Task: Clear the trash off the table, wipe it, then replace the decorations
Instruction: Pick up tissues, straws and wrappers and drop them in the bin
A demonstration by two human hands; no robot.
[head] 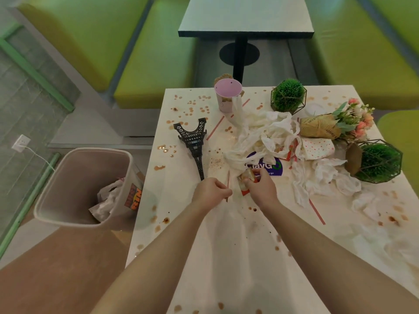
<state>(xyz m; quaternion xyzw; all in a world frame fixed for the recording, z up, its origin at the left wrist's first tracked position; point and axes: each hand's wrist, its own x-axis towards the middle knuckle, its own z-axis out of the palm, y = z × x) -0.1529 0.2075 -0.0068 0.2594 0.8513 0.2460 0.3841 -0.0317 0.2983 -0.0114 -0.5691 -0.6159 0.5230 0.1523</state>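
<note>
Paper and thin plastic make up this trash, so it should weigh almost nothing and crush easily. Near the middle of the table (226,257), the right hand (260,186) has its fingers curled round a crumpled red-and-white wrapper (246,181); the left hand (209,192) pinches a thin red straw (227,185) at its side. Napkins (267,132), at one o'clock from the hands, are soft and probably damp: bunch them. The bin (84,186) waits at nine o'clock.

We cannot read the purple sticker (275,167) whole, since crumpled napkins (267,134) cover its upper part. The surface (238,257) runs off the bottom and right edges. The bin (68,177) hides most of its contents.
</note>
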